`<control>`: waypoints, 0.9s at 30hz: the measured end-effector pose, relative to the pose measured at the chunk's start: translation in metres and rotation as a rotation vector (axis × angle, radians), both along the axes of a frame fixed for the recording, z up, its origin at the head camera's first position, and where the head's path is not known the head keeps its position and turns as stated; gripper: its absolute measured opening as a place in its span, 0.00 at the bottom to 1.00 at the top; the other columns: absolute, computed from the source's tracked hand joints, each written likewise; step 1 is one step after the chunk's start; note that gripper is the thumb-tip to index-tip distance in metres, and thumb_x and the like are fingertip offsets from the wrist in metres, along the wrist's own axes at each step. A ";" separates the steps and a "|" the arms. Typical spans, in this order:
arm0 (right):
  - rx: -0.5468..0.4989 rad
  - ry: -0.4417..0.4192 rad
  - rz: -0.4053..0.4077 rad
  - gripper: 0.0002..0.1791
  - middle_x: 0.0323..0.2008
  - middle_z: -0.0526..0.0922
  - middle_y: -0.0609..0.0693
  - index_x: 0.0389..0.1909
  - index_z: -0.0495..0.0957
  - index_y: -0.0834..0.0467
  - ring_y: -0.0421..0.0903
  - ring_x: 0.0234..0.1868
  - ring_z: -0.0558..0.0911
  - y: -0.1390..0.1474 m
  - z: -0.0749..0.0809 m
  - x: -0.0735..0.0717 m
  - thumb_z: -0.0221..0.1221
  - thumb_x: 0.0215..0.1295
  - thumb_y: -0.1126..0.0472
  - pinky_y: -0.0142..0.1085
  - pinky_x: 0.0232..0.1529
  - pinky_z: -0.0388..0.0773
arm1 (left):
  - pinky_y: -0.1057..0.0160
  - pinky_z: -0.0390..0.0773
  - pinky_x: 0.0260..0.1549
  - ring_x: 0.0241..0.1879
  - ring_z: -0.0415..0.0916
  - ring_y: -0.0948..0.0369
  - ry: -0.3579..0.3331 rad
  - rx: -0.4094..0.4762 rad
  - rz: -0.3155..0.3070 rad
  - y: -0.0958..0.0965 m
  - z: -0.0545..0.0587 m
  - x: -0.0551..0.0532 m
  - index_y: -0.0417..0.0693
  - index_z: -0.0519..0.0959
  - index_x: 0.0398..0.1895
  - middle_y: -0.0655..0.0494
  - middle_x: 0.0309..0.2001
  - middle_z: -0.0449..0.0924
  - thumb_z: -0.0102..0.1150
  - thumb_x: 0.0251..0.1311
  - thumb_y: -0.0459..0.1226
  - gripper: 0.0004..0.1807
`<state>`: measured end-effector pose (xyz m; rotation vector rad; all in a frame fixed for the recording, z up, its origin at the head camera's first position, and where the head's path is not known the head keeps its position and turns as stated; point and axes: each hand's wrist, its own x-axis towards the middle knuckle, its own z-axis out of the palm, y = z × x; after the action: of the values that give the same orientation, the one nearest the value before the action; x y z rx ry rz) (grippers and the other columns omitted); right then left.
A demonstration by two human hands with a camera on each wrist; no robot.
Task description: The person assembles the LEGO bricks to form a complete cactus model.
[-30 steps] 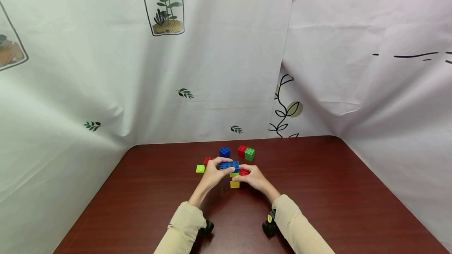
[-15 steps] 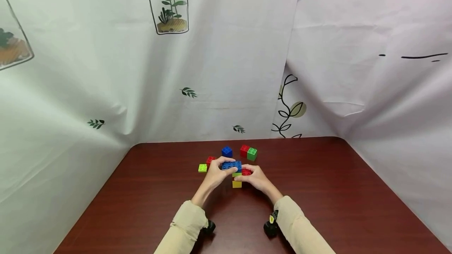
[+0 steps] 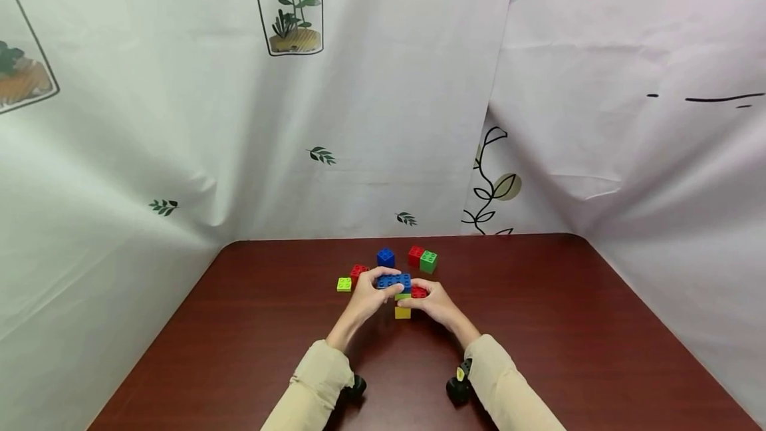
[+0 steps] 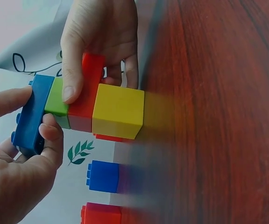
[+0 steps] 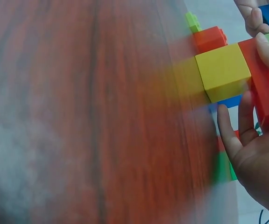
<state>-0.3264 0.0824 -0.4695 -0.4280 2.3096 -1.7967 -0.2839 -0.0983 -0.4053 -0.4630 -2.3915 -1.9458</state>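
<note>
A small tower of toy building bricks stands between both hands. Its lowest part is a yellow brick [image 4: 119,111]; above that come a long red brick [image 4: 85,105], a light green brick [image 4: 57,106] and a long blue brick [image 4: 34,115] on top. My left hand [image 3: 364,298] pinches the blue brick, which juts out to the left past the green one. My right hand [image 3: 439,304] grips the red brick, thumb on its near side, and the red brick extends to the right. In the right wrist view, the right hand's fingers partly hide the red brick.
Behind the tower lie a loose blue brick [image 3: 385,258], a red brick [image 3: 415,256] and a green brick [image 3: 428,261] side by side. Left of the left hand are another red brick [image 3: 358,273] and a lime brick [image 3: 344,285]. A printed cloth [image 3: 371,118] hangs behind the table [image 3: 538,338].
The head view has shifted slightly, so everything on the table appears a little further right. Both hands keep the same grip on the tower.
</note>
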 end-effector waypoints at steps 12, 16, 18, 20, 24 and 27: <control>0.058 0.083 0.090 0.24 0.47 0.86 0.58 0.55 0.77 0.62 0.40 0.39 0.84 0.005 0.008 -0.005 0.66 0.61 0.56 0.33 0.48 0.82 | 0.63 0.77 0.30 0.33 0.72 0.35 -0.037 0.027 -0.012 0.000 -0.002 -0.003 0.29 0.77 0.52 0.33 0.39 0.78 0.60 0.61 0.29 0.17; 0.092 0.094 0.117 0.24 0.47 0.86 0.56 0.55 0.79 0.60 0.40 0.40 0.83 0.004 0.013 -0.008 0.66 0.61 0.54 0.33 0.49 0.81 | 0.64 0.77 0.30 0.29 0.73 0.45 -0.045 0.022 -0.002 0.000 0.001 -0.003 0.29 0.77 0.51 0.35 0.38 0.79 0.61 0.61 0.29 0.16; 0.104 0.113 0.131 0.23 0.46 0.87 0.56 0.55 0.80 0.58 0.41 0.41 0.83 0.004 0.017 -0.009 0.66 0.60 0.53 0.34 0.50 0.80 | 0.62 0.77 0.31 0.28 0.73 0.51 -0.050 0.012 0.001 0.000 0.003 -0.003 0.30 0.78 0.51 0.36 0.39 0.79 0.61 0.61 0.30 0.16; 0.112 0.141 0.148 0.23 0.46 0.87 0.56 0.55 0.80 0.58 0.42 0.41 0.82 0.004 0.019 -0.010 0.66 0.60 0.53 0.36 0.51 0.80 | 0.61 0.77 0.32 0.29 0.72 0.56 -0.055 0.004 0.006 0.000 0.002 -0.004 0.31 0.78 0.51 0.36 0.41 0.79 0.61 0.61 0.30 0.16; 0.108 0.132 0.139 0.24 0.47 0.86 0.56 0.56 0.79 0.58 0.42 0.42 0.82 0.003 0.019 -0.011 0.66 0.60 0.53 0.36 0.51 0.80 | 0.56 0.80 0.37 0.33 0.72 0.59 -0.055 0.002 0.014 0.000 -0.004 -0.009 0.31 0.78 0.51 0.34 0.47 0.78 0.61 0.61 0.30 0.16; 0.102 0.108 0.114 0.25 0.47 0.86 0.55 0.56 0.79 0.59 0.41 0.41 0.82 0.002 0.016 -0.010 0.67 0.60 0.53 0.34 0.49 0.80 | 0.54 0.82 0.43 0.37 0.74 0.59 -0.057 0.011 0.021 0.000 -0.015 -0.016 0.32 0.78 0.52 0.34 0.51 0.77 0.61 0.61 0.31 0.17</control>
<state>-0.3366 0.0843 -0.4530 -0.6407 2.3819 -1.6329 -0.2995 -0.0983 -0.4199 -0.3850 -2.4077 -1.9884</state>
